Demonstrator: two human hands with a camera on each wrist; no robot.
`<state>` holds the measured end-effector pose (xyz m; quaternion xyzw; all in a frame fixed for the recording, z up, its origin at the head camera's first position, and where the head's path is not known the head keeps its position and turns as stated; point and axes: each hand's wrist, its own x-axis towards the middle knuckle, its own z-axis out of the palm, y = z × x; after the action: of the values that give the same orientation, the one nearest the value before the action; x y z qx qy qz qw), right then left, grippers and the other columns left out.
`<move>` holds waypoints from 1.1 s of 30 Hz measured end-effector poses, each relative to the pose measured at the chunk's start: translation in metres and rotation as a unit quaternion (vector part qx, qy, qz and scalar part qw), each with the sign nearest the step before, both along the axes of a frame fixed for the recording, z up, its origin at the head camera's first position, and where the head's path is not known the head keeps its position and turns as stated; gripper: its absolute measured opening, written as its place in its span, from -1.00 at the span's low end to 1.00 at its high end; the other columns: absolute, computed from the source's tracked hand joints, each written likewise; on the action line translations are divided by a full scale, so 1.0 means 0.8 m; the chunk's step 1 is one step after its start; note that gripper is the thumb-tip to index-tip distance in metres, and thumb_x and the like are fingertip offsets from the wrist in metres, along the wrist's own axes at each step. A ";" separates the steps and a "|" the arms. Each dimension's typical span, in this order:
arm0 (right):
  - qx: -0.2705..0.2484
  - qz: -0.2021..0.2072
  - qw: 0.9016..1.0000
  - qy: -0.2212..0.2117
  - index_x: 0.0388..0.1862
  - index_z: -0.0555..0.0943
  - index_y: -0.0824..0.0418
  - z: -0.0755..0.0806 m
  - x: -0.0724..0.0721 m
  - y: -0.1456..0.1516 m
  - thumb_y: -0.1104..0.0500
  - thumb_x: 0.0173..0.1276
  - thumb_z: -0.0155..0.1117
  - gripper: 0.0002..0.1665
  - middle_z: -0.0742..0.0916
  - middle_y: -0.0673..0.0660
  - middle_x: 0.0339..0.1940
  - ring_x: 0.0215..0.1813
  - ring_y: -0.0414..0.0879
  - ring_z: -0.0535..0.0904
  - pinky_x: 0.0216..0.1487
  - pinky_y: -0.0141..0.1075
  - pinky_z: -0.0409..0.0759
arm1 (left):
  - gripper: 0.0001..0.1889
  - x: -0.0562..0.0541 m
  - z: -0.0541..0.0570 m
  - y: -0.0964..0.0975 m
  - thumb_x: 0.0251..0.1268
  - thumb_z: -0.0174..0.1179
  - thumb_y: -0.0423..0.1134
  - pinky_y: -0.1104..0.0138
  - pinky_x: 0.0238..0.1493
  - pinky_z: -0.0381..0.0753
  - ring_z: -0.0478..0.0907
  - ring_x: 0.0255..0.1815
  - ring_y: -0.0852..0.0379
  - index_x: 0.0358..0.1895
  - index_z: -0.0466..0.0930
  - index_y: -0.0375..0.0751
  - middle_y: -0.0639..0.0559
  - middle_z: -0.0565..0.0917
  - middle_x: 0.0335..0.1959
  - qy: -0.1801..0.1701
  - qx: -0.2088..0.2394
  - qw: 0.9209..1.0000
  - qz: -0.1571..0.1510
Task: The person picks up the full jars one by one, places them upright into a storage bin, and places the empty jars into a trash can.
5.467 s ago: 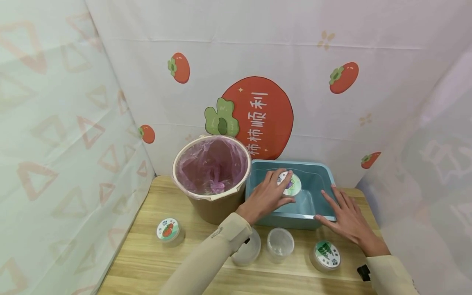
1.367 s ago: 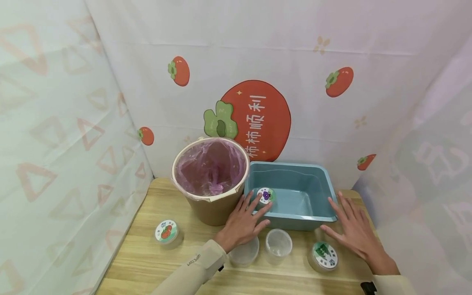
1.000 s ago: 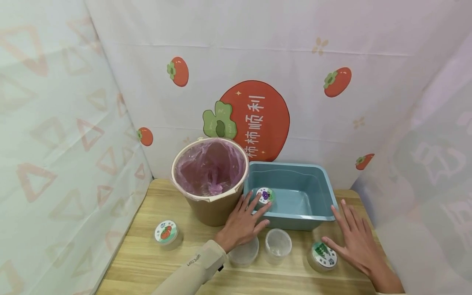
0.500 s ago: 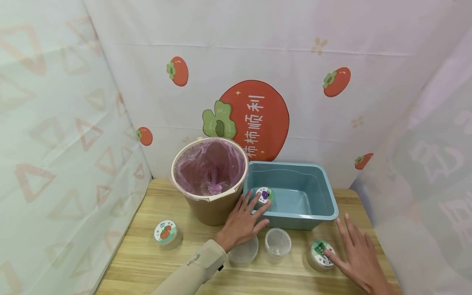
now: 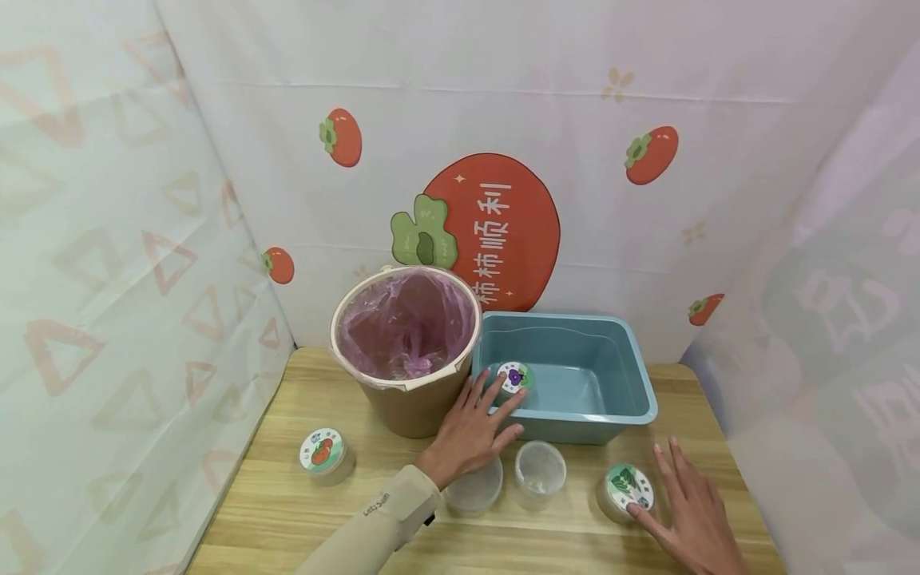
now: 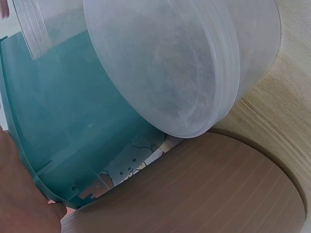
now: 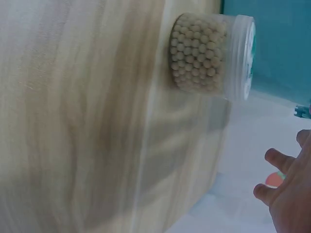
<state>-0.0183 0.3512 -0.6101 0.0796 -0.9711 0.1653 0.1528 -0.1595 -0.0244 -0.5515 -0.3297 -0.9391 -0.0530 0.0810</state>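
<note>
My left hand (image 5: 465,438) lies with spread fingers at the near left rim of a blue plastic bin (image 5: 575,418). Inside that corner sits a round jar (image 5: 514,378) with a purple picture on its lid, overlapped by the fingertips. To the right, my right hand (image 5: 688,511) hovers with fingers extended beside a lidded jar (image 5: 628,489) with a green leaf label; the thumb overlaps the lid's edge in the head view. Seen from the right wrist, this clear jar (image 7: 199,56) is filled with small beige balls and stands upright on the table.
A brown bucket (image 5: 406,411) with a purple liner bag touches the bin's left side. Two clear plastic tubs (image 5: 541,469) stand in front, one partly behind my left wrist. A tomato-label jar (image 5: 322,452) is at the left of the wooden table (image 5: 273,511). Printed cloth walls enclose it.
My left hand has set the purple-label jar into the bin's left corner, released it and come to the rim. My right hand has left the bin's right rim and moved down beside the green-label jar.
</note>
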 end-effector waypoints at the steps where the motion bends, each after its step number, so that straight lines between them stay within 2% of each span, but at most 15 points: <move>1: -0.001 -0.001 1.000 -0.002 0.87 -0.02 0.02 -0.003 0.000 0.000 -0.34 0.29 0.53 0.39 -0.05 0.14 0.89 0.47 0.51 0.40 0.27 0.43 0.33 | -0.36 0.000 0.000 0.000 0.76 -0.15 0.30 -0.11 0.79 0.11 0.00 0.84 -0.22 0.77 0.15 0.35 -0.10 0.19 0.79 0.000 0.001 1.000 0.000; 10: -0.013 -0.011 1.000 -0.016 0.85 0.07 0.02 -0.027 0.005 -0.009 -0.33 0.24 0.58 0.37 -0.06 0.10 0.90 0.47 0.56 0.42 0.28 0.66 0.29 | -0.36 -0.002 -0.001 -0.002 0.77 -0.16 0.29 -0.11 0.79 0.11 0.00 0.84 -0.22 0.78 0.14 0.35 -0.10 0.18 0.80 -0.004 0.005 1.000 0.001; 19: -0.014 -0.032 0.998 -0.044 0.82 0.14 0.07 -0.048 0.006 -0.021 -0.36 0.18 0.63 0.40 0.11 0.32 0.85 0.45 0.50 0.46 0.27 0.63 0.35 | -0.35 -0.003 -0.001 -0.002 0.77 -0.18 0.31 -0.10 0.81 0.05 -0.06 0.86 -0.19 0.78 0.11 0.36 -0.09 0.15 0.81 -0.014 -0.001 1.000 0.004; 26: -0.006 -0.046 0.997 -0.057 0.77 0.21 0.14 -0.057 0.005 -0.027 -0.37 0.19 0.63 0.35 0.13 0.33 0.84 0.40 0.48 0.50 0.24 0.63 0.39 | -0.35 -0.002 -0.002 -0.001 0.77 -0.17 0.30 -0.11 0.80 0.09 0.00 0.84 -0.21 0.78 0.13 0.35 -0.09 0.15 0.81 -0.007 0.002 1.000 0.002; 33: -0.003 -0.053 0.996 -0.065 0.74 0.25 0.19 -0.066 0.007 -0.031 -0.37 0.21 0.61 0.31 0.12 0.29 0.84 0.32 0.50 0.57 0.25 0.62 0.40 | -0.35 -0.001 -0.001 0.000 0.76 -0.16 0.30 -0.11 0.80 0.09 -0.03 0.85 -0.19 0.78 0.12 0.36 -0.10 0.16 0.81 -0.007 -0.002 1.000 0.003</move>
<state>-0.0123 0.3263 -0.6629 0.0166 -0.9813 0.1648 0.0979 -0.1601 -0.0241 -0.5525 -0.3270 -0.9406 -0.0532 0.0740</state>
